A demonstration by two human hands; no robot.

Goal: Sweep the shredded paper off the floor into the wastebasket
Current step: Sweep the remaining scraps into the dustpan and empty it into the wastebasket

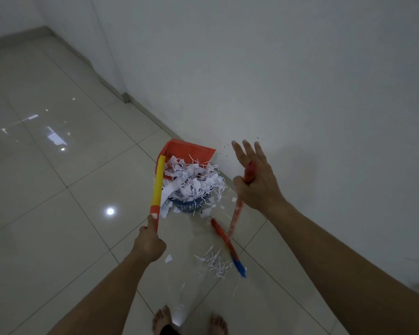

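While the dustpan (186, 151) is tipped over the overflowing wastebasket (189, 206), paper is being dumped.
Its handle is gripped by the left hand (150, 243); the broom (237, 213) is held by thumb in the right hand (254, 180), fingers splayed. Leftover shreds (213, 262) probably get swept next.

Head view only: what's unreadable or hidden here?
- Wastebasket: its inside and most of its rim are buried under heaped shredded paper.
- Dustpan: its lower part is hidden behind that heap.
- Broom: motion blur smears the head; the bristles are unclear.
- Right hand: only the back shows, so its grip on the broom handle is partly hidden.
- Feet: cut off by the bottom edge.
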